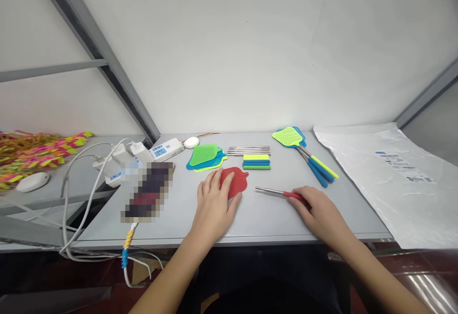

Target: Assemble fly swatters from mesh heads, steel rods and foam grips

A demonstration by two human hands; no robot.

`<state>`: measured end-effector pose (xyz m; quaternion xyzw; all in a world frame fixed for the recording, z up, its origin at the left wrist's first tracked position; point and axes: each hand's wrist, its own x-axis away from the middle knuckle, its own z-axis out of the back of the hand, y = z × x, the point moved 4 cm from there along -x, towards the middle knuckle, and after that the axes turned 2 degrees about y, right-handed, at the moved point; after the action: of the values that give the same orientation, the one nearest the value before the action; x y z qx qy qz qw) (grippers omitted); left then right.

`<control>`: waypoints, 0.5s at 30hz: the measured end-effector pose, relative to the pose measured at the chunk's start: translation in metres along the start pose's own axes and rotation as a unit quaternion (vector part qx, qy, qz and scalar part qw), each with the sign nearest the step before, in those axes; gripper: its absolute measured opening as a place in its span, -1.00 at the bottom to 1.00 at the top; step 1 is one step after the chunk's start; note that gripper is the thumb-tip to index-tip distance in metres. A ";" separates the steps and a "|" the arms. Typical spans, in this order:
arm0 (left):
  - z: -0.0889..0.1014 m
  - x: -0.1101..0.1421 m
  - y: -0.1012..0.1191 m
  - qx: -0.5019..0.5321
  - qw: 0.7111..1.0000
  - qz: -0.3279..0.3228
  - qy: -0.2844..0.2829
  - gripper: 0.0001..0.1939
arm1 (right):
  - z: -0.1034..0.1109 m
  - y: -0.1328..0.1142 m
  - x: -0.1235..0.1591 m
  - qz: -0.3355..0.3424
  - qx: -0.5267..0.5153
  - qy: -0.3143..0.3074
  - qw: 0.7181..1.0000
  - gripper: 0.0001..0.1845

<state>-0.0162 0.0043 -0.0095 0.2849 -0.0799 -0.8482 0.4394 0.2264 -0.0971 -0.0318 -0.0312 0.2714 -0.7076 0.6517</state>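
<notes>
My left hand (214,204) lies flat with fingers spread on the grey table (257,218), its fingertips resting on a red mesh swatter head (236,182). My right hand (318,209) is closed around the red grip of a thin metal rod (277,192), which lies low over the table and points left toward the red head. Tip and head are apart.
Behind are stacked green, blue and yellow mesh heads (205,156), bare metal rods (248,150), coloured grips (256,162), and assembled swatters (304,154). A plastic bag (393,175) lies right. Power strips (157,151), cables and a blurred phone (148,192) sit left.
</notes>
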 end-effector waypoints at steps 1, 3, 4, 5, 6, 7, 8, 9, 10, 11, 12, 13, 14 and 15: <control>-0.003 0.001 -0.002 -0.017 1.000 -0.005 -0.025 -0.56 | 0.001 0.000 0.000 -0.003 -0.001 0.001 1.000 -0.74; -0.006 0.005 -0.007 -0.015 0.997 -0.014 -0.075 -0.63 | 0.001 -0.001 -0.001 -0.005 -0.007 0.001 1.000 -0.74; -0.006 0.007 -0.009 -0.003 0.995 -0.016 -0.094 -0.67 | 0.002 -0.002 -0.002 -0.005 -0.012 -0.001 1.000 -0.73; -0.006 0.008 -0.010 0.013 0.994 -0.017 -0.108 -0.70 | 0.002 -0.003 -0.002 -0.006 -0.019 -0.003 1.000 -0.73; -0.005 0.009 -0.012 0.029 0.992 -0.017 -0.118 -0.71 | 0.002 -0.003 -0.002 -0.007 -0.025 -0.005 1.000 -0.73; -0.003 0.009 -0.013 0.043 0.991 -0.016 -0.122 -0.71 | 0.003 -0.004 -0.002 -0.008 -0.030 -0.005 1.000 -0.73; -0.002 0.009 -0.013 0.052 0.991 -0.017 -0.125 -0.70 | 0.003 -0.004 -0.002 -0.008 -0.032 -0.004 0.999 -0.73; -0.001 0.009 -0.012 0.055 0.991 -0.020 -0.124 -0.69 | 0.004 -0.004 -0.001 -0.007 -0.032 -0.002 0.999 -0.73; 0.000 0.009 -0.011 0.054 0.991 -0.022 -0.122 -0.68 | 0.004 -0.005 -0.001 -0.003 -0.031 -0.001 1.000 -0.72; 0.000 0.009 -0.011 0.050 0.991 -0.024 -0.119 -0.66 | 0.005 -0.006 0.000 0.003 -0.030 -0.002 1.000 -0.72; 0.000 0.009 -0.010 0.045 0.992 -0.026 -0.118 -0.65 | 0.005 -0.008 0.000 0.012 -0.029 -0.006 0.999 -0.71; -0.001 0.009 -0.009 0.040 0.992 -0.026 -0.117 -0.65 | 0.005 -0.009 0.000 0.024 -0.029 -0.013 0.999 -0.70; -0.001 0.009 -0.009 0.037 0.993 -0.025 -0.114 -0.64 | 0.005 -0.011 0.001 0.037 -0.029 -0.019 0.999 -0.70; -0.002 0.009 -0.009 0.035 0.993 -0.024 -0.110 -0.62 | 0.005 -0.013 0.001 0.047 -0.030 -0.024 0.998 -0.69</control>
<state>-0.0257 0.0028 -0.0181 0.2069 -0.1507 -0.8812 0.3976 0.2163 -0.0996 -0.0226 -0.0544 0.2781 -0.6665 0.6895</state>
